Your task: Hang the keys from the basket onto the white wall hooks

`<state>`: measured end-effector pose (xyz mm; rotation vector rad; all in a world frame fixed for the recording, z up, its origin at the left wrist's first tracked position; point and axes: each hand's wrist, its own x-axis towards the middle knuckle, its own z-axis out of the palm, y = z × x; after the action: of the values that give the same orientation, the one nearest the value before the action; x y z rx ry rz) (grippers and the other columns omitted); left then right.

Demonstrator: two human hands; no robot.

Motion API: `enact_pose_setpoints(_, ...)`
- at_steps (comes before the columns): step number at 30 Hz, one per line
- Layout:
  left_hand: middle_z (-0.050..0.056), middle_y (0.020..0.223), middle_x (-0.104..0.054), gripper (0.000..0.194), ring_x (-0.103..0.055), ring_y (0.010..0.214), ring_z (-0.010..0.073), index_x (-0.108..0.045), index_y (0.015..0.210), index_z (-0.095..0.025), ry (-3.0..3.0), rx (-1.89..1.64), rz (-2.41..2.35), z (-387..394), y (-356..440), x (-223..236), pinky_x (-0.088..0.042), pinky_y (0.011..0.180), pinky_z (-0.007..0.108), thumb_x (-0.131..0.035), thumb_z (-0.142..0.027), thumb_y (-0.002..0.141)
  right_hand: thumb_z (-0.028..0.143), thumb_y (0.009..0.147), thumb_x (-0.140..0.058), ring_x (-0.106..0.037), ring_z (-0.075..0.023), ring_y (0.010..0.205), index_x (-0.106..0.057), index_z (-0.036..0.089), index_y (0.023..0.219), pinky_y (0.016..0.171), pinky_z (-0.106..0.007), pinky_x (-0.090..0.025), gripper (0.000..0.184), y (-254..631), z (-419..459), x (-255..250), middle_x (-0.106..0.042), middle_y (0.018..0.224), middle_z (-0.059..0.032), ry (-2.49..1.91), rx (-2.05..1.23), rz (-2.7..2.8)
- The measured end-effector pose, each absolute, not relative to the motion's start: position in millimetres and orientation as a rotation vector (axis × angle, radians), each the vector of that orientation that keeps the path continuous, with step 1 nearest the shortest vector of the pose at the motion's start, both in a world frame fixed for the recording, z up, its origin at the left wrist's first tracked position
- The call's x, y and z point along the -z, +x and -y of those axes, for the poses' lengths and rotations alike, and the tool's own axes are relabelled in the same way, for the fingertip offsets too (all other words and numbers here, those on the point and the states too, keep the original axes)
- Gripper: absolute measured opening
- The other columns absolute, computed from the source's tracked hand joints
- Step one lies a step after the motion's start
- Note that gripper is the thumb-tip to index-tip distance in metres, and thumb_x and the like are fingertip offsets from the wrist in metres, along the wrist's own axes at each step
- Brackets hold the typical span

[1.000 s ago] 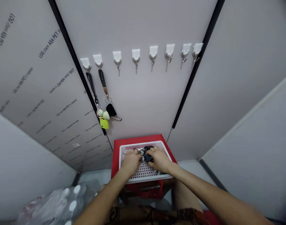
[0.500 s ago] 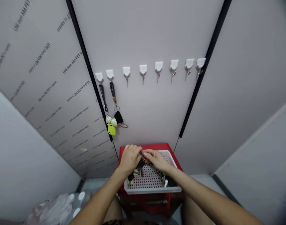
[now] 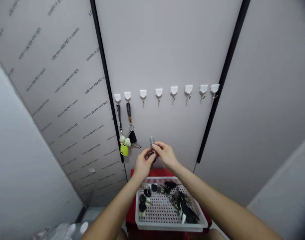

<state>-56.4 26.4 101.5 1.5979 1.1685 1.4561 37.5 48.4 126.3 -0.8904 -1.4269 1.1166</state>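
A keychain [image 3: 151, 140] with a silver metal clip at its top is up in front of the wall. My left hand [image 3: 143, 163] pinches its lower part, where something dark shows between the fingers. Thumb and fingers of my right hand [image 3: 167, 156] close on it just below the clip. Beneath both hands is a white perforated basket [image 3: 171, 227]. Black-headed keys [image 3: 142, 206] lie along its left side, and a heap of dark keys and fobs [image 3: 187, 211] fills its right.
White adhesive hooks [image 3: 174, 90] run in a row across the wall. On the leftmost two hang a strap with a lime-green tag [image 3: 124, 150] and a braided strap with a black car key [image 3: 132, 136]. A red stool [image 3: 131, 213] supports the basket. Capped bottles [image 3: 83, 227] stand lower left.
Both hands have risen out of the basket with the keychain, and its silver clip now shows above the fingers. The view has shifted, so the hooks appear lower.
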Motion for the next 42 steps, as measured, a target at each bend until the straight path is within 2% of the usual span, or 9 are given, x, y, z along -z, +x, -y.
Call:
enact_pose_setpoints(9, 0.005, 0.079, -0.058, 0.023, -0.052, 0.069, 0.0092, -0.05, 0.084, -0.012, 1.467, -1.913, -1.131, -65.6, -63.2, -195.2, -0.041, 0.066, 0.021, -0.047, -0.02, 0.062, 0.028, 0.059, -0.047, -0.035, -0.0031, 0.039, -0.049, 0.013, 0.058, 0.038, -0.016, -0.027, 0.016, 6.5, -83.7, -236.5, -0.043, 0.045, 0.0053, -0.736, -0.944, 1.396)
enact_pose_setpoints(15, 0.002, 0.066, -0.057, 0.02, -0.05, 0.059, 0.0094, -0.054, 0.077, -0.012, 1.541, -1.828, -1.377, -79.1, -69.1, -203.7, -0.04, 0.06, 0.023, -0.045, -0.02, 0.062, 0.024, 0.062, -0.045, -0.035, -0.0031, 0.035, -0.043, 0.013, 0.05, 0.035, -0.015, -0.028, 0.016, -2.4, -100.2, -246.8, -0.039, 0.04, 0.0055, -0.936, -0.952, 1.362)
enact_pose_setpoints(19, 0.003, 0.073, -0.057, 0.024, -0.05, 0.065, 0.0101, -0.053, 0.082, -0.012, 1.62, -1.784, -1.432, -74.9, -71.5, -192.9, -0.04, 0.065, 0.024, -0.047, -0.015, 0.059, 0.026, 0.062, -0.044, -0.041, -0.0044, 0.039, -0.049, 0.012, 0.055, 0.039, -0.017, -0.032, 0.016, 1.7, -105.8, -239.2, -0.046, 0.046, 0.003, -0.978, -0.827, 1.459)
enact_pose_setpoints(23, 0.004, 0.082, -0.054, 0.028, -0.05, 0.07, 0.0106, -0.05, 0.087, -0.013, 1.696, -1.79, -1.508, -60.7, -75.9, -165.9, -0.04, 0.068, 0.025, -0.047, -0.016, 0.059, 0.026, 0.062, -0.044, -0.048, -0.0061, 0.052, -0.053, 0.013, 0.076, 0.049, -0.019, -0.037, 0.022, 18.7, -97.5, -214.0, -0.053, 0.064, 0.0001, -0.957, -0.651, 1.492)
enact_pose_setpoints(26, 0.004, 0.083, -0.053, 0.025, -0.05, 0.071, 0.0103, -0.051, 0.085, -0.014, 1.848, -1.597, -1.563, -43.2, -78.6, -130.8, -0.04, 0.068, 0.024, -0.045, -0.017, 0.061, 0.026, 0.063, -0.043, -0.048, -0.0067, 0.055, -0.053, 0.013, 0.08, 0.052, -0.02, -0.038, 0.024, 39.2, -78.1, -167.7, -0.054, 0.066, -0.0006, -0.983, -0.649, 1.628)
enact_pose_setpoints(30, 0.003, 0.082, -0.053, 0.023, -0.049, 0.074, 0.0106, -0.051, 0.085, -0.016, 2.127, -1.057, -1.618, -17.1, -77.0, -76.9, -0.038, 0.069, 0.023, -0.041, -0.016, 0.064, 0.023, 0.064, -0.042, -0.049, -0.0085, 0.056, -0.055, 0.012, 0.075, 0.058, -0.022, -0.039, 0.02, 68.5, -44.9, -82.0, -0.057, 0.065, -0.0023, -1.15, -0.797, 1.95)
enact_pose_setpoints(34, 0.003, 0.088, -0.053, 0.025, -0.047, 0.082, 0.014, -0.051, 0.086, -0.019, 2.31, -0.401, -1.694, -1.7, -69.8, -36.4, -0.037, 0.072, 0.025, -0.041, -0.018, 0.063, 0.018, 0.066, -0.04, -0.049, -0.0125, 0.072, -0.057, 0.015, 0.076, 0.068, -0.025, -0.036, 0.02, 92.2, -20.3, -20.7, -0.058, 0.078, -0.0043, -1.379, -0.545, 2.167)
enact_pose_setpoints(38, 0.006, 0.095, -0.05, 0.032, -0.045, 0.088, 0.0165, -0.047, 0.093, -0.018, 2.387, -0.118, -1.757, 3.5, -61.8, -15.6, -0.035, 0.074, 0.027, -0.04, -0.014, 0.062, 0.019, 0.066, -0.04, -0.043, -0.0159, 0.088, -0.054, 0.017, 0.088, 0.075, -0.026, -0.031, 0.027, 104.9, -9.2, -1.1, -0.055, 0.09, -0.0049, -1.53, -0.327, 2.277)
enact_pose_setpoints(42, 0.007, 0.095, -0.051, 0.039, -0.043, 0.089, 0.0174, -0.044, 0.098, -0.017, 2.419, -0.089, -1.746, 6.0, -60.2, -9.6, -0.034, 0.074, 0.027, -0.039, -0.012, 0.06, 0.023, 0.065, -0.041, -0.042, -0.0177, 0.086, -0.054, 0.019, 0.089, 0.073, -0.027, -0.031, 0.027, 107.3, -6.9, 0.5, -0.055, 0.087, -0.0049, -1.592, -0.283, 2.39)
